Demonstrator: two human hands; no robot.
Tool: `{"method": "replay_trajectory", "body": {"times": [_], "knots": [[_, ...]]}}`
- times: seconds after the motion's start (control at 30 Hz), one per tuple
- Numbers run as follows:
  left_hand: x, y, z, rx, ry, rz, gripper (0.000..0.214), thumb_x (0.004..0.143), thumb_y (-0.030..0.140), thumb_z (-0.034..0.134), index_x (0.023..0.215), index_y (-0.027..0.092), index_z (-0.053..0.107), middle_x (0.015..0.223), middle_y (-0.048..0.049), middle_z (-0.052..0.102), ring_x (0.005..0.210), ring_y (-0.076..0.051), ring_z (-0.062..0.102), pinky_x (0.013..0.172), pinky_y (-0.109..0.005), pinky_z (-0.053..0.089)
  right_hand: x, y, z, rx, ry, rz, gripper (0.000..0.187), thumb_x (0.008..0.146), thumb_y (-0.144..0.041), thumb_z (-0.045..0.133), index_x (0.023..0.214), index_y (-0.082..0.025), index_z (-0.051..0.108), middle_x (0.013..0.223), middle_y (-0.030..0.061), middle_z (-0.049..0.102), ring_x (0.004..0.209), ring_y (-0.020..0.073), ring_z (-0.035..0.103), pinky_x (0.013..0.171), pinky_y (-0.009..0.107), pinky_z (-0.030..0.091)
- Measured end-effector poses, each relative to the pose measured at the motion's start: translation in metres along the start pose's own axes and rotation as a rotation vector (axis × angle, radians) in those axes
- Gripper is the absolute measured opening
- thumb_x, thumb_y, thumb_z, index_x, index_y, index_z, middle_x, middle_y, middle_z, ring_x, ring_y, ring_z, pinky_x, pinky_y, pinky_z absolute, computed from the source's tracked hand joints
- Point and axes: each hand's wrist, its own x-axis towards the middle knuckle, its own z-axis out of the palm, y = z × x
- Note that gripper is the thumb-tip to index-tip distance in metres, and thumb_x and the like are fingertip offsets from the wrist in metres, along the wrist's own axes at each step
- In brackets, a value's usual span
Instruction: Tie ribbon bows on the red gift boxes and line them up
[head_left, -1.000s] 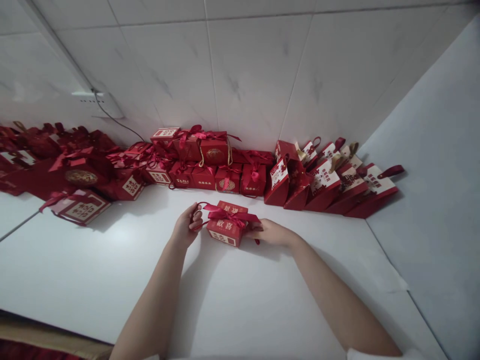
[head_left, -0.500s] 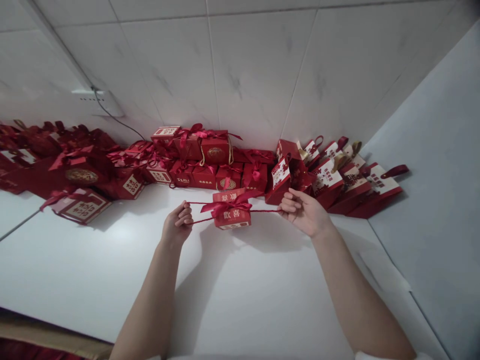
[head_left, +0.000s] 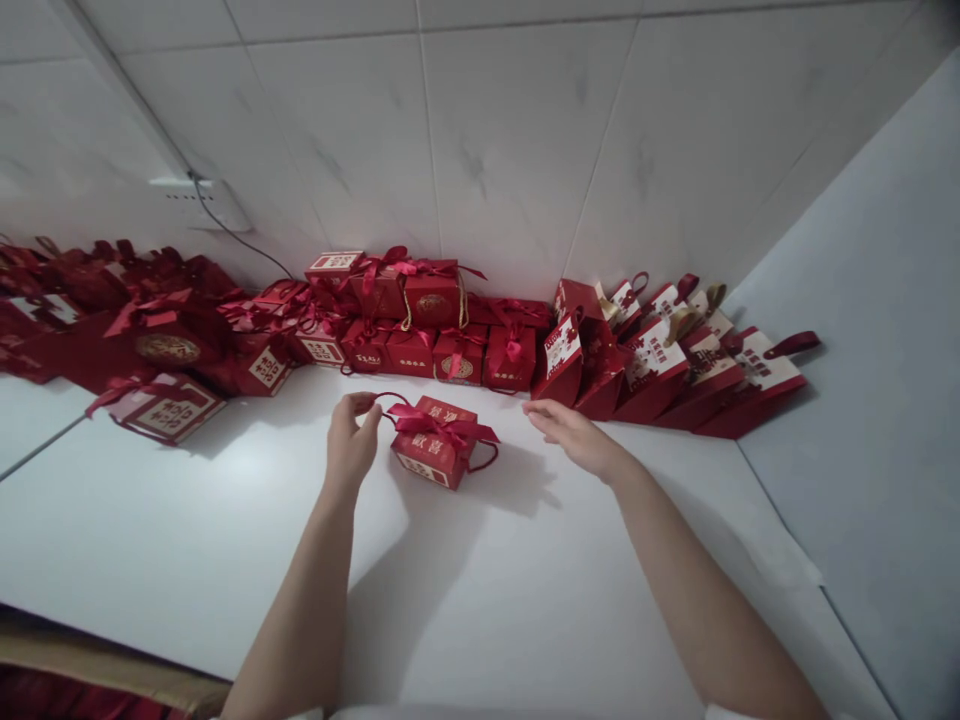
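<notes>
A small red gift box [head_left: 433, 455] with a red ribbon bow on top sits on the white table [head_left: 225, 540]. My left hand [head_left: 349, 440] is at its left side, fingers pinched on the red cord loop that comes off the box. My right hand [head_left: 571, 434] hovers to the right of the box, fingers loosely extended and apart, holding nothing. A second cord loop [head_left: 486, 458] hangs free at the box's right side.
A row of red gift boxes [head_left: 420, 325] with ribbons is stacked along the tiled wall. Red and white gift bags [head_left: 675, 360] lean at the right corner. More red boxes [head_left: 161, 345] lie at the left. A white socket with a cable [head_left: 206, 205] hangs on the wall.
The cords were pulled taut on both sides, then my right hand let go. The box has dropped back to the table, a little left, and both hands moved inward.
</notes>
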Motion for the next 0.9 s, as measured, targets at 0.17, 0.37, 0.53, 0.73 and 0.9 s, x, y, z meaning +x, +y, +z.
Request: {"method": "replay_trajectory", "body": {"times": [0.17,0.37,0.53,0.73,0.9], "knots": [[-0.053,0.024,0.029,0.78,-0.162,0.368,0.076,0.074,0.056,0.069,0.138,0.022,0.047,0.147,-0.0191,0.04,0.141,-0.041,0.026,0.114,-0.062,0.003,0.01,0.015,0.037,0.184,-0.022,-0.038,0.047,0.083,-0.058,0.062,0.123,-0.033,0.06,0.146,0.004,0.048,0.137,0.0265,0.039,0.108,0.046,0.035],[-0.04,0.036,0.023,0.859,-0.659,0.192,0.119,0.062,0.056,0.078,0.155,0.022,0.012,0.145,-0.021,0.045,0.136,-0.042,0.039,0.113,-0.06,0.016,0.016,0.045,0.061,0.324,-0.089,-0.174,0.059,0.087,-0.061,0.055,0.14,-0.036,0.046,0.155,0.0006,0.037,0.146,0.0207,0.026,0.118,0.041,0.017],[-0.009,0.066,-0.016,0.657,-0.966,0.261,0.086,0.062,0.017,0.075,0.142,0.032,0.046,0.155,-0.006,0.036,0.147,-0.032,0.02,0.118,-0.045,0.02,0.021,0.057,0.058,0.569,-0.174,-0.09,0.062,0.089,-0.067,0.042,0.135,-0.025,0.049,0.077,0.0016,0.073,0.088,0.0225,0.069,0.102,0.044,0.04],[-0.003,0.08,-0.015,0.483,-0.473,0.252,0.048,0.068,0.02,0.074,0.115,0.024,0.066,0.126,-0.0093,0.064,0.124,-0.033,0.052,0.107,-0.042,0.035,0.027,0.057,0.051,0.759,-0.039,0.009,0.042,0.08,-0.057,0.063,0.104,-0.023,0.065,0.062,-0.003,0.063,0.074,0.0185,0.067,0.094,0.038,0.048],[-0.032,0.061,0.032,0.552,-0.148,0.234,0.046,0.058,0.039,0.084,0.093,0.016,0.066,0.105,-0.0186,0.067,0.128,-0.049,0.041,0.105,-0.056,0.028,0.027,0.056,0.051,0.753,-0.03,0.019,0.036,0.076,-0.051,0.069,0.099,-0.023,0.067,0.07,-0.0005,0.067,0.081,0.0195,0.068,0.094,0.04,0.048]]}}
